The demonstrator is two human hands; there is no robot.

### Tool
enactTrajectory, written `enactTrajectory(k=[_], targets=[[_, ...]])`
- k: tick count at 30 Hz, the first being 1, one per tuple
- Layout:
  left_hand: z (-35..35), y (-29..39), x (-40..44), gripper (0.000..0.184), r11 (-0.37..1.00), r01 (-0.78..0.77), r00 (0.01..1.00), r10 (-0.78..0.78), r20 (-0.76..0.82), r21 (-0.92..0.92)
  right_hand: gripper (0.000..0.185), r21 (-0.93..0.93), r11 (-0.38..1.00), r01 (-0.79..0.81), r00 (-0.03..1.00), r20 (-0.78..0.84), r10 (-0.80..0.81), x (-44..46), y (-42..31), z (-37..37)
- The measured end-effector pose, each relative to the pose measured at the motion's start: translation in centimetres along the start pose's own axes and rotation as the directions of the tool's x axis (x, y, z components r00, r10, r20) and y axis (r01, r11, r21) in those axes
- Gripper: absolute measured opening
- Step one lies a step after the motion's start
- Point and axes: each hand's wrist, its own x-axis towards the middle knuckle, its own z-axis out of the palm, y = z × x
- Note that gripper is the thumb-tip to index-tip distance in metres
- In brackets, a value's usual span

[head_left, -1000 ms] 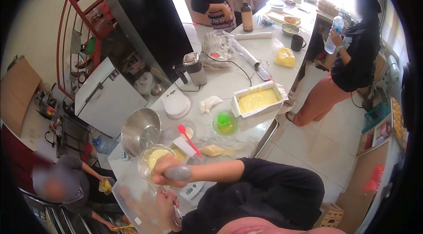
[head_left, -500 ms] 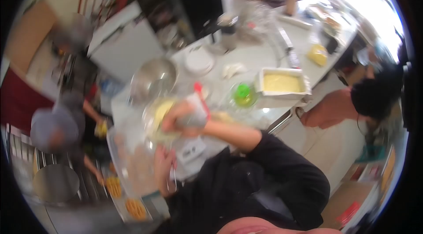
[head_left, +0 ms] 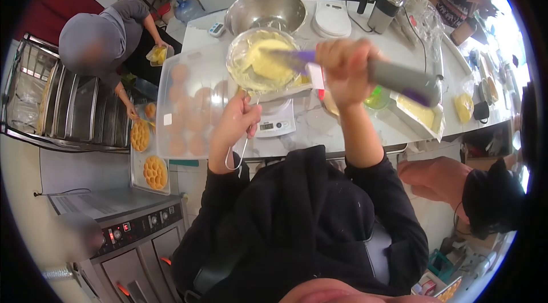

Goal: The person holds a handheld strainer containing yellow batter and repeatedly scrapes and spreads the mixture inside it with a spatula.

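My left hand [head_left: 234, 123] is closed round the thin wire handle of a round sieve [head_left: 235, 69], tilted above a kitchen scale [head_left: 277, 127]. Pale yellow batter [head_left: 271, 66] lies in the sieve and smears its sides. In my right hand [head_left: 349, 69] is a spatula [head_left: 402, 79] with a thick grey handle and purple parts; its blade reaches into the batter, blurred by motion. A white rectangular container [head_left: 279, 95] sits on the scale, partly hidden below the sieve. Behind the sieve stands a large steel bowl [head_left: 265, 10].
Left of my hands is a clear plastic box [head_left: 194, 103] with round brown items. A second white container [head_left: 419, 115] holds yellow batter on the right. A round white scale [head_left: 331, 19] and a hand mixer [head_left: 382, 9] stand behind. A co-worker [head_left: 108, 46] works by trays at left.
The view has turned and sharpened. My right hand has moved from over the batter to the right of the sieve, with the spatula now plainly visible. My left hand still grips the wire handle.
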Motion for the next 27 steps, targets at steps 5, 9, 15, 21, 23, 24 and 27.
enactTrajectory(k=[5, 9, 15, 21, 23, 24, 27], targets=[[-0.6, 0.5, -0.6, 0.022, 1.000, -0.005, 1.000, 0.005, 0.003, -0.017, 0.040, -0.162, 0.980, -0.117, 0.993, -0.015, 0.116, 0.1, 1.9, -0.1], [-0.8, 0.4, -0.9, 0.021, 1.000, -0.001, 1.000, 0.002, -0.028, 0.010, 0.042, 0.055, 0.992, -0.111, 0.994, 0.016, 0.110, 0.5, 0.3, 1.1], [-0.3, 1.7, -2.1, 0.022, 1.000, 0.019, 1.000, -0.018, -0.024, 0.011, 0.042, -0.318, 0.947, -0.056, 0.994, 0.070, 0.082, 0.0, 1.0, 1.6], [-0.5, 0.8, -1.7, 0.022, 1.000, -0.006, 0.998, 0.005, -0.060, -0.018, 0.040, 0.114, 0.987, -0.115, 0.993, 0.037, 0.112, 2.0, -0.9, 2.2], [-0.4, 1.3, -1.9, 0.023, 0.999, -0.009, 0.997, 0.006, -0.073, -0.039, 0.040, -0.091, 0.993, -0.073, 0.996, 0.042, 0.077, 2.2, 0.5, 1.3], [-0.3, 1.4, -1.9, 0.022, 0.999, -0.008, 0.998, 0.006, -0.070, -0.036, 0.040, -0.193, 0.980, -0.048, 0.997, 0.045, 0.058, 1.9, 1.1, 1.2], [-0.4, 0.8, -1.8, 0.024, 1.000, 0.002, 0.998, -0.003, -0.064, -0.021, 0.040, -0.152, 0.970, -0.190, 0.975, 0.086, 0.205, -0.1, 1.1, 2.6]])
